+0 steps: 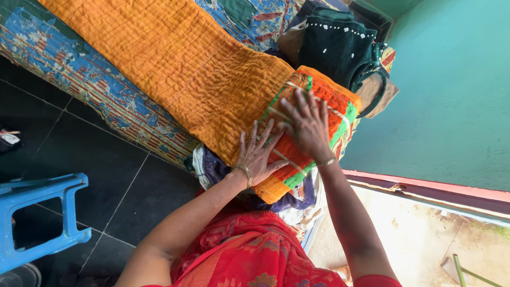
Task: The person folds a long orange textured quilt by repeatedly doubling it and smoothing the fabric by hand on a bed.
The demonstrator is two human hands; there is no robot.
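A long orange quilted blanket (175,58) lies across a bed covered in a blue patterned sheet (79,74). Its near end is folded over, showing orange, green and red stripes (324,101). My left hand (257,151) lies flat, fingers spread, on the fold where the orange meets the stripes. Beside it, my right hand (307,125) presses flat on the striped part, fingers apart. Neither hand grips anything. A bangle circles each wrist.
Dark green embroidered cloth (334,45) is piled past the fold, near a teal wall (451,90). A blue plastic stool (37,218) stands on the dark tiled floor (106,159) at left. A red sill (425,186) runs at right.
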